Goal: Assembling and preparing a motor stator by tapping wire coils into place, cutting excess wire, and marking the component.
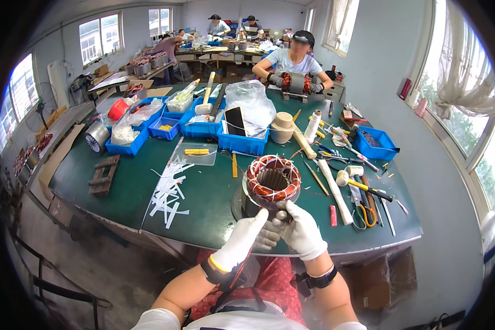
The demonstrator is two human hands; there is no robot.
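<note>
copper-wound motor stator (271,181) stands upright at the near edge of the green table (214,220). both white-gloved hands meet at its 6 o'clock side: the left hand (242,239) curls its fingers against the base, the right hand (300,231) grips the lower rim, fingers closed. white paper strips (169,192) lie at 9 o'clock, a white mallet (357,184) at 3 o'clock.

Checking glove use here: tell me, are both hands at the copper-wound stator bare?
No: the left hand and right hand both wear white gloves at the stator.
</note>
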